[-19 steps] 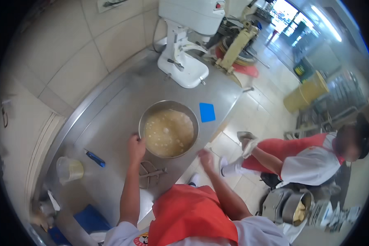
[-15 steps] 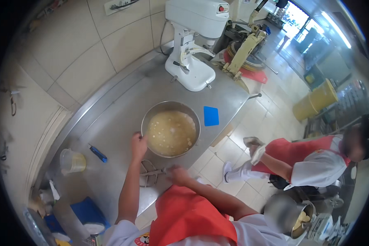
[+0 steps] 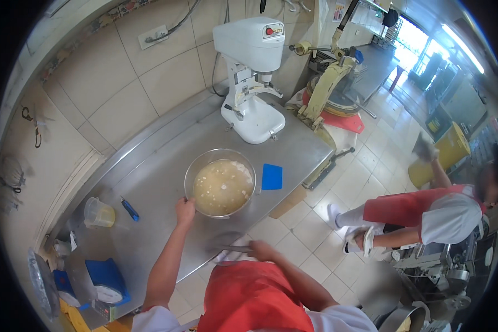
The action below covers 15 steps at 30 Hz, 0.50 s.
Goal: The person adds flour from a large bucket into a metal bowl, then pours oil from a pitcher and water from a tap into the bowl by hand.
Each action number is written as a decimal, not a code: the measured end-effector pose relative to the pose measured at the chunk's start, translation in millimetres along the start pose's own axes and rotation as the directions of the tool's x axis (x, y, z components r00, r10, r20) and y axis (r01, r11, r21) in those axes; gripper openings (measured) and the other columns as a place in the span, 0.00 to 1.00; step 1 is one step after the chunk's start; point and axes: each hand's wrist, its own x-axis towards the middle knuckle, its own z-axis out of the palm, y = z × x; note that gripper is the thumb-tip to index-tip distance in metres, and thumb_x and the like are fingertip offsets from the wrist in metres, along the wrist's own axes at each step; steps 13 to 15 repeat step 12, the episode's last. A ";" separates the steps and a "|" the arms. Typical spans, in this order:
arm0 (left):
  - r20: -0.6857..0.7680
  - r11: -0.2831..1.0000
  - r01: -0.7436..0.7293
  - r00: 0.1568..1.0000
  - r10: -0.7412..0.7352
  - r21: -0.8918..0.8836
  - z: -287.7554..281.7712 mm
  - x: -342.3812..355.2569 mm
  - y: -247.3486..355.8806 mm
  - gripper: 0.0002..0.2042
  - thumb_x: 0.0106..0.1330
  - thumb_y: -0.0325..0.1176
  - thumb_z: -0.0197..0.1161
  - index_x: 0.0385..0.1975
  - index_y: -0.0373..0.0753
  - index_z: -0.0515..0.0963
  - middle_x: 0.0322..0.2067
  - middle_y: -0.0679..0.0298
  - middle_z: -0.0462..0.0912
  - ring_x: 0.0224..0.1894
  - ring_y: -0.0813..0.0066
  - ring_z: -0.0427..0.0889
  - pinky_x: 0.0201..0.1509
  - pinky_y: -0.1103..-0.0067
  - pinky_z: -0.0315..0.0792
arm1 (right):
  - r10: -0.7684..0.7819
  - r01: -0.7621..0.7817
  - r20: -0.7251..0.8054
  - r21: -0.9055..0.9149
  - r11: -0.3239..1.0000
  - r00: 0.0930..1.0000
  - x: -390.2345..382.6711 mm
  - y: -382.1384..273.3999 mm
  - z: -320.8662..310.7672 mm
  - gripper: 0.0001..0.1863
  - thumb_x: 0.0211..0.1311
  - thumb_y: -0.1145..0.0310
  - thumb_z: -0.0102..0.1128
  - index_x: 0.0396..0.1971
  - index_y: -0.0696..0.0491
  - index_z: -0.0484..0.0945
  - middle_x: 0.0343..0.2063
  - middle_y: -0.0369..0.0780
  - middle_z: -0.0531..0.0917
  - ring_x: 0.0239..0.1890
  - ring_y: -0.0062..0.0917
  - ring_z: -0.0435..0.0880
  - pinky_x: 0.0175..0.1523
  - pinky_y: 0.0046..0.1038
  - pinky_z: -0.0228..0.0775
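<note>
A round metal mixing bowl [image 3: 189, 171] stands on the steel worktop, filled with a pale yellowish mixture with light lumps. My left hand [image 3: 185, 211] is closed on the bowl's near left rim. Closer to me, by the counter's front edge, my right hand [image 3: 264, 250] grips the shaft of a metal mixer paddle [image 3: 225, 243]. The paddle's frame is smeared by motion and points left, apart from the bowl. Just right of the bowl lies a blue rectangular scraper [image 3: 272, 177].
A white stand mixer [image 3: 249, 50] stands behind the bowl. Left are a blue-handled cutter [image 3: 130, 209], a clear plastic jug [image 3: 99, 213] and a blue scale [image 3: 106, 279]. A cream machine [image 3: 326, 91] stands past the counter's end. A co-worker in a red apron [image 3: 395, 213] is at right.
My right hand has taken hold of the paddle, which was lying on the worktop, and lifted it. My left hand stays on the bowl. The view has shifted, and the co-worker has raised an arm.
</note>
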 end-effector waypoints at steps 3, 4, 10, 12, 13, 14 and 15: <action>0.051 0.993 0.054 0.998 -0.049 -0.110 4.7 -29.7 16.6 0.14 0.56 0.32 0.57 0.33 0.23 0.74 0.29 0.53 0.79 0.29 0.68 0.79 0.30 0.74 0.75 | 0.300 -0.296 -0.025 0.085 0.951 0.954 -105.7 11.7 -99.6 0.17 0.49 0.59 0.64 0.33 0.57 0.76 0.29 0.47 0.79 0.34 0.40 0.77 0.40 0.39 0.66; 0.082 0.992 0.059 0.995 -0.050 -0.116 8.4 -36.5 19.4 0.14 0.56 0.32 0.58 0.33 0.23 0.74 0.30 0.53 0.78 0.29 0.69 0.79 0.29 0.74 0.75 | 0.356 -0.345 -0.130 0.099 0.933 0.925 -139.9 8.2 -127.8 0.17 0.49 0.60 0.64 0.33 0.57 0.77 0.25 0.44 0.78 0.30 0.33 0.76 0.36 0.35 0.67; 0.035 0.990 -0.009 0.999 0.014 -0.144 61.4 -45.3 9.2 0.11 0.57 0.33 0.56 0.29 0.29 0.72 0.28 0.59 0.78 0.26 0.73 0.78 0.29 0.77 0.76 | 0.319 -0.252 -0.454 0.203 0.946 0.832 -204.4 -38.6 -255.3 0.16 0.46 0.61 0.66 0.32 0.56 0.79 0.23 0.44 0.79 0.26 0.30 0.76 0.34 0.33 0.66; 0.085 0.999 0.016 0.996 -0.019 0.040 80.7 -50.5 24.3 0.12 0.58 0.36 0.57 0.31 0.30 0.73 0.28 0.60 0.78 0.26 0.72 0.79 0.28 0.78 0.76 | 0.100 -0.219 -0.607 -0.125 0.968 0.788 -182.4 -69.2 -280.6 0.19 0.47 0.60 0.66 0.39 0.53 0.77 0.32 0.43 0.81 0.38 0.26 0.77 0.43 0.35 0.65; 0.085 0.999 0.016 0.996 -0.019 0.040 80.7 -50.5 24.3 0.12 0.58 0.36 0.57 0.31 0.30 0.73 0.28 0.60 0.78 0.26 0.72 0.79 0.28 0.78 0.76 | 0.100 -0.219 -0.607 -0.125 0.968 0.788 -182.4 -69.2 -280.6 0.19 0.47 0.60 0.66 0.39 0.53 0.77 0.32 0.43 0.81 0.38 0.26 0.77 0.43 0.35 0.65; 0.085 0.999 0.016 0.996 -0.019 0.040 80.7 -50.5 24.3 0.12 0.58 0.36 0.57 0.31 0.30 0.73 0.28 0.60 0.78 0.26 0.72 0.79 0.28 0.78 0.76 | 0.100 -0.219 -0.607 -0.125 0.968 0.788 -182.4 -69.2 -280.6 0.19 0.47 0.60 0.66 0.39 0.53 0.77 0.32 0.43 0.81 0.38 0.26 0.77 0.43 0.35 0.65; 0.085 0.999 0.016 0.996 -0.019 0.040 80.7 -50.5 24.3 0.12 0.58 0.36 0.57 0.31 0.30 0.73 0.28 0.60 0.78 0.26 0.72 0.79 0.28 0.78 0.76 | 0.100 -0.219 -0.607 -0.125 0.968 0.788 -182.4 -69.2 -280.6 0.19 0.47 0.60 0.66 0.39 0.53 0.77 0.32 0.43 0.81 0.38 0.26 0.77 0.43 0.35 0.65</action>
